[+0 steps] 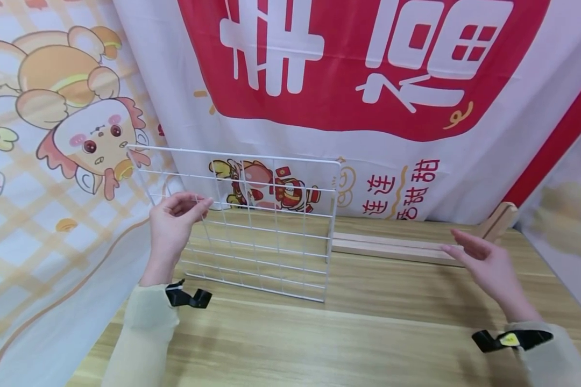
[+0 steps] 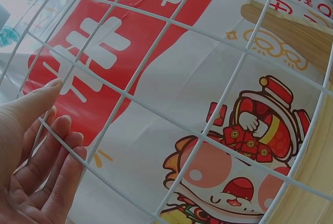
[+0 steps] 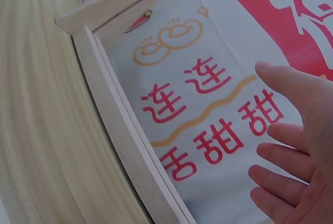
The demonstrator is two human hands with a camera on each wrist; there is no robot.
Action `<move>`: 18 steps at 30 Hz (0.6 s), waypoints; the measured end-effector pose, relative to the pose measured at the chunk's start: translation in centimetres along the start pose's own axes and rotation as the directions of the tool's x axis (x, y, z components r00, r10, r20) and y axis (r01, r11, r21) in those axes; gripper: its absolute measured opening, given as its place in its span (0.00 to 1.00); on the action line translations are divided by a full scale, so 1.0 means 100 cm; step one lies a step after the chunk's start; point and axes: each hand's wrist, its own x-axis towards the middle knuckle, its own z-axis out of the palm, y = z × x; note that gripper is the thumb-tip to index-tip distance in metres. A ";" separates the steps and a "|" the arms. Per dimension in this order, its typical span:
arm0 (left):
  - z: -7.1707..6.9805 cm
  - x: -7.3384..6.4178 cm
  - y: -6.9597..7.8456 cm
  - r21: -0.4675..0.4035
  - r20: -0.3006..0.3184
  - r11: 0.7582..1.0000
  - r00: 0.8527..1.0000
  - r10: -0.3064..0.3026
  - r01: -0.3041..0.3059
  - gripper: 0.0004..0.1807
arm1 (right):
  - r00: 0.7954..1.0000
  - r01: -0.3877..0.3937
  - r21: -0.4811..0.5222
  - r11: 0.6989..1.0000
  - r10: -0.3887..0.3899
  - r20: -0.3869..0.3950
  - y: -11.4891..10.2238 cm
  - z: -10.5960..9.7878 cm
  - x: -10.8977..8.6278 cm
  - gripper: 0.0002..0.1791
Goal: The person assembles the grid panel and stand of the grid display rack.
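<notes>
A white wire grid panel [image 1: 256, 246] stands upright on the table, its lower edge close over the wood surface. My left hand [image 1: 171, 226] pinches wires near the panel's left side. In the left wrist view, the thumb lies on one side of the mesh and curled fingers [image 2: 65, 182] on the other. At right, a long pale wooden strip [image 1: 397, 250] with a raised end piece [image 1: 501, 220] lies along the back of the table, partly behind the panel. My right hand [image 1: 489, 269] hovers by its right end, fingers loosely spread and holding nothing, as the right wrist view shows.
A white and red printed cloth [image 1: 271, 121] hangs behind the table [image 1: 368, 344]. Another cloth with orange checks and a cartoon animal [image 1: 68, 204] covers the left side. Black straps [image 1: 189, 296] circle both wrists over pale sleeves.
</notes>
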 end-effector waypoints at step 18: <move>0.000 0.000 0.000 -0.022 0.001 1.000 1.000 0.002 -0.002 0.20 | 0.989 -0.049 0.065 0.997 0.057 -0.134 0.036 -0.034 -0.009 0.39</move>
